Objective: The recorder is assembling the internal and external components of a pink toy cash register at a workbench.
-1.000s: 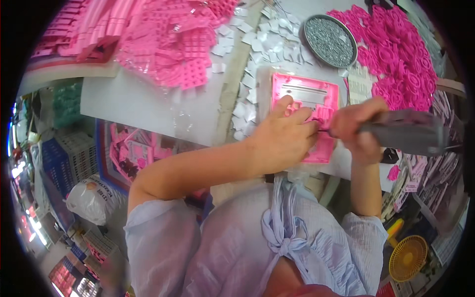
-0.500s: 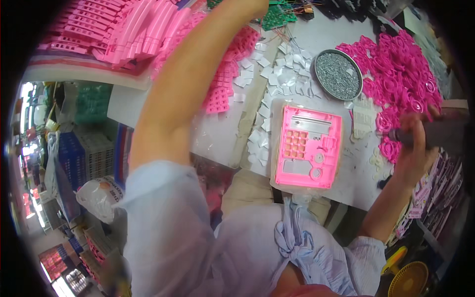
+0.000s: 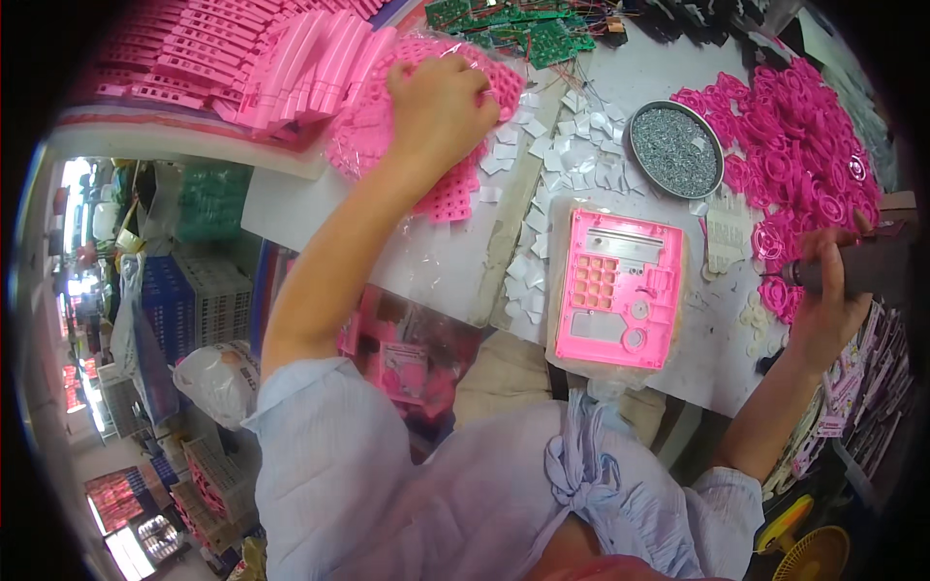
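My left hand (image 3: 444, 111) lies on the heap of pink keypads (image 3: 448, 198) under clear film, its fingers bent down around some of them; the fingertips are partly hidden. In my right hand (image 3: 828, 305) is a dark powered screwdriver (image 3: 877, 263), its thin bit pointing left beside the magenta rings. Between my arms, a pink plastic housing (image 3: 620, 290) with square key openings and round holes rests on a wrapped pad (image 3: 560, 334), open side up. A round dish of small metal screws (image 3: 676, 147) stands beyond it.
Curved pink shells (image 3: 320, 73) are stacked far left, beside green circuit boards (image 3: 557, 41) with wires. White square pieces (image 3: 581, 160) scatter across the middle. Magenta rings (image 3: 804, 145) heap at the right, near pale flat parts (image 3: 725, 235). A yellow fan (image 3: 814, 552) stands low right.
My left hand has come back from the circuit boards at the far edge to the pink keypads. My right hand still holds the screwdriver at the right. The whole view has shifted slightly.
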The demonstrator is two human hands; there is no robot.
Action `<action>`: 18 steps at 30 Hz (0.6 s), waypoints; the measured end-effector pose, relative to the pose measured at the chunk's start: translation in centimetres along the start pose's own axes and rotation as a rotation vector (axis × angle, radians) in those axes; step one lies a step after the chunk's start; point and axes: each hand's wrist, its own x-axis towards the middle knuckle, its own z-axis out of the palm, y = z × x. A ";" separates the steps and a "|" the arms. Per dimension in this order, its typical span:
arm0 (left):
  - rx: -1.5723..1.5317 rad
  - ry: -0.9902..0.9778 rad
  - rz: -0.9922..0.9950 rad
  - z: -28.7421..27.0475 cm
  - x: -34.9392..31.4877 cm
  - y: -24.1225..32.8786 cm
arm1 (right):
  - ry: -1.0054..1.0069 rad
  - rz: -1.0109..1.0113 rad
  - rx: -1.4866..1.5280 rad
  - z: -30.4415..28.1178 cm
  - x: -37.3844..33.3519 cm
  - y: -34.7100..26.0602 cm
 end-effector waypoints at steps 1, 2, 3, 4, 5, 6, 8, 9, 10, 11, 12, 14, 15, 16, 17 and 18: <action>-0.195 0.073 -0.028 -0.8 -0.3 0.0 | 0.124 -0.046 -0.165 -0.2 -0.4 -0.3; -0.388 0.139 -0.057 -1.7 -1.0 0.0 | 0.246 -0.085 -0.325 -0.1 -0.7 -0.7; -0.582 0.203 -0.086 -2.4 -1.6 0.2 | 0.342 -0.296 -0.400 0.5 -0.9 -1.5; -0.763 0.183 -0.174 -3.0 -2.5 0.7 | 0.431 -0.508 -0.467 1.9 -1.1 -2.8; -0.948 0.160 -0.264 -3.3 -3.3 1.5 | 0.359 -0.562 -0.412 2.3 -2.0 -3.1; -1.131 0.135 -0.356 -3.5 -4.0 2.2 | 0.284 -0.614 -0.352 2.8 -2.7 -3.3; -1.373 0.062 -0.446 -4.2 -5.6 3.9 | 0.004 -0.607 -0.279 4.7 -4.4 -3.3; -1.503 0.015 -0.481 -4.2 -5.8 4.7 | -0.183 -0.538 -0.286 6.0 -5.2 -3.3; -1.539 -0.012 -0.490 -4.0 -6.0 5.3 | -0.360 -0.500 -0.429 7.0 -5.3 -2.7; -1.573 -0.038 -0.496 -3.6 -6.3 5.9 | -0.417 -0.416 -0.363 8.6 -5.7 -1.7; -1.606 -0.067 -0.504 -3.4 -6.4 6.5 | -0.472 -0.329 -0.293 10.4 -5.7 -0.8; -1.654 -0.089 -0.555 -3.1 -6.4 7.5 | -0.525 -0.350 -0.327 13.3 -5.0 -0.2; -1.674 -0.097 -0.582 -3.1 -6.3 7.7 | -0.552 -0.248 -0.268 14.6 -4.6 -0.1; -1.712 -0.109 -0.563 -2.9 -6.5 7.4 | -0.582 -0.145 -0.200 16.0 -4.3 0.1; -1.752 -0.123 -0.538 -2.5 -6.7 7.1 | -0.607 -0.043 -0.136 16.9 -3.9 0.4; -1.792 -0.138 -0.511 -2.3 -6.7 6.9 | -0.645 0.030 -0.093 17.5 -3.2 1.2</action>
